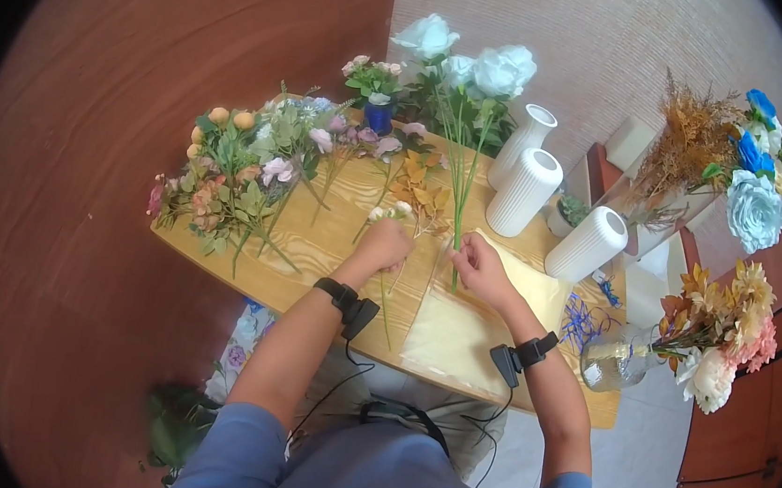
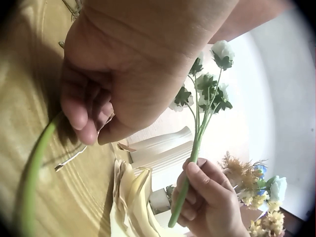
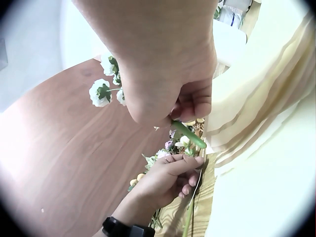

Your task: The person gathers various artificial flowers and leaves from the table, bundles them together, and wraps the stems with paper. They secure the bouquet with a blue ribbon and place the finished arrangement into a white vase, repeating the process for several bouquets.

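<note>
In the head view my right hand [image 1: 484, 270] pinches the green stems [image 1: 463, 194] of a bunch of large white roses [image 1: 506, 71], held upright. The left wrist view shows the stems' joined lower end [image 2: 181, 200] sticking out below the right hand's fingers. My left hand [image 1: 384, 245] has its fingers curled low over the wooden table, and its fingertips pinch a thin pale strip [image 2: 70, 159]. Below that hand lies a green stem [image 1: 386, 314], with small cream blossoms [image 1: 390, 211] just beyond the knuckles.
Wrapping paper [image 1: 457, 340], cream coloured, lies on the table [image 1: 346, 320]. White ribbed vases [image 1: 525, 193] stand behind it. Loose artificial flowers [image 1: 228, 172] cover the left side. At the right edge, a glass vase [image 1: 607, 361] holding flowers lies beside blue ribbon shreds [image 1: 586, 321].
</note>
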A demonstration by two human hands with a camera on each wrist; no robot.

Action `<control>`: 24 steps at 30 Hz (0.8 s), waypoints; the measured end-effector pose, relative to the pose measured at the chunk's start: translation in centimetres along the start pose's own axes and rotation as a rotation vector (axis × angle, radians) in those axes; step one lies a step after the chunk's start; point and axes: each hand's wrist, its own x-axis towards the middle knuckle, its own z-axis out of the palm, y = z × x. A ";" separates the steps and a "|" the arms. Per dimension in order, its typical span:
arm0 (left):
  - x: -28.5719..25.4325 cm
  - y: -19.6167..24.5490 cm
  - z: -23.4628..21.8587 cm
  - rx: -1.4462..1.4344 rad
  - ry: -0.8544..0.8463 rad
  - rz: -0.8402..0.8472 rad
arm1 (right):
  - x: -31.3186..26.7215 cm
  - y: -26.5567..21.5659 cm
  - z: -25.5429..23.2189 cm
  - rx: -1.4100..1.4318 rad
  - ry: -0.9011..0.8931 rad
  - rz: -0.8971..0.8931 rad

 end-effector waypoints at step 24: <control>1.6 5.2 2.9 -0.652 -0.173 0.230 | -1.0 -2.4 0.3 0.111 0.012 0.063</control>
